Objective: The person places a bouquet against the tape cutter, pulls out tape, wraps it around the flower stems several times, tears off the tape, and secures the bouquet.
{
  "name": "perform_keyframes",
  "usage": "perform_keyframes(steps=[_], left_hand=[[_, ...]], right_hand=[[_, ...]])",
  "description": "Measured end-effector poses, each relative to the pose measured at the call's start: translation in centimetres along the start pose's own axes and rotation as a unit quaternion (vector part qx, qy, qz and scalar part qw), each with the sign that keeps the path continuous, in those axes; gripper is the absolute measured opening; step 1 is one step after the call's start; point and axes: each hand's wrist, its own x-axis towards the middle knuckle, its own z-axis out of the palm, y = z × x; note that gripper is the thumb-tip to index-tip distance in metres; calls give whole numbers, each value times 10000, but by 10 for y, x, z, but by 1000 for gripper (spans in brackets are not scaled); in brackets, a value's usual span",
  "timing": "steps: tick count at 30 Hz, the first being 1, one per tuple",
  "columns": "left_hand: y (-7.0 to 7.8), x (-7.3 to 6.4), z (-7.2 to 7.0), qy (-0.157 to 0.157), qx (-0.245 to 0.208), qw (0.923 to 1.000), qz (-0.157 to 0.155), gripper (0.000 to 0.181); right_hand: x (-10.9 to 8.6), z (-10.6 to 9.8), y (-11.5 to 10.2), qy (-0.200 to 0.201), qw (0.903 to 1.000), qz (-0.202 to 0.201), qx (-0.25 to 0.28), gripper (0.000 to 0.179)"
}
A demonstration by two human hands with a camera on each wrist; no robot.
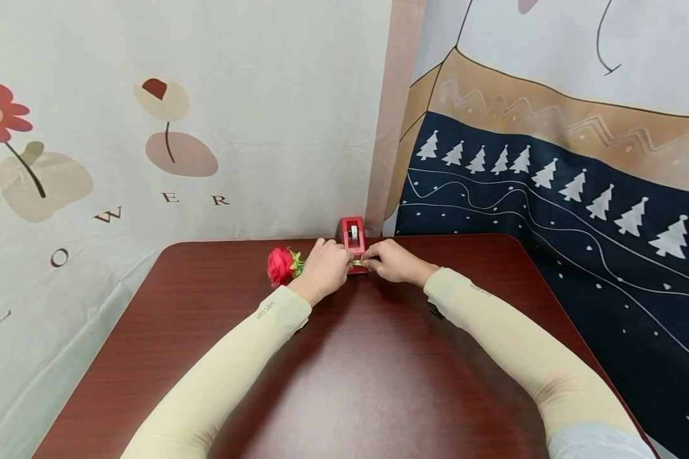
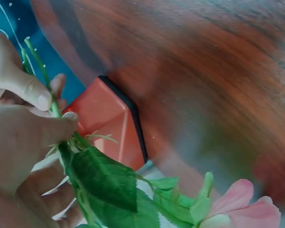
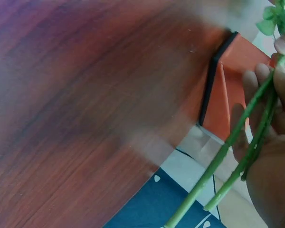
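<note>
At the far edge of the table, my left hand (image 1: 323,268) grips a red rose (image 1: 279,266) by its stems, with the bloom sticking out to the left. My right hand (image 1: 398,262) pinches the same green stems (image 3: 228,143) just to the right, fingertips close to the left hand's. In the left wrist view, dark green leaves (image 2: 104,178) spread below the grip, and a pinkish bloom (image 2: 249,206) shows at the lower right. A red tape dispenser (image 1: 353,250) stands right behind the hands, its lower part overlapped by them. Cut stem ends point past the right hand.
The brown wooden table (image 1: 367,382) has rounded far corners. A white cloth (image 1: 287,127) with printed flowers and letters hangs behind it. To the right hangs a dark blue cloth (image 1: 494,217) with white trees.
</note>
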Motion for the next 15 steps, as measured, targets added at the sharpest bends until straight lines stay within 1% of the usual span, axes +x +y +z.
perform_keyframes(steps=[3, 6, 11, 15], left_hand=[[1, 2, -4, -268, -284, 9991, -153, 14], [2, 4, -8, -491, -504, 9972, -255, 17], [1, 6, -8, -726, -599, 9954, -205, 22], [0, 8, -6, -765, -519, 9956, -157, 21]], right_hand=[[-2, 2, 1, 144, 9997, -116, -188, 16], [-4, 4, 1, 208, 9993, -96, -293, 18], [-6, 7, 0, 350, 9987, -80, -371, 21], [-6, 9, 2, 412, 9983, -149, -386, 23]])
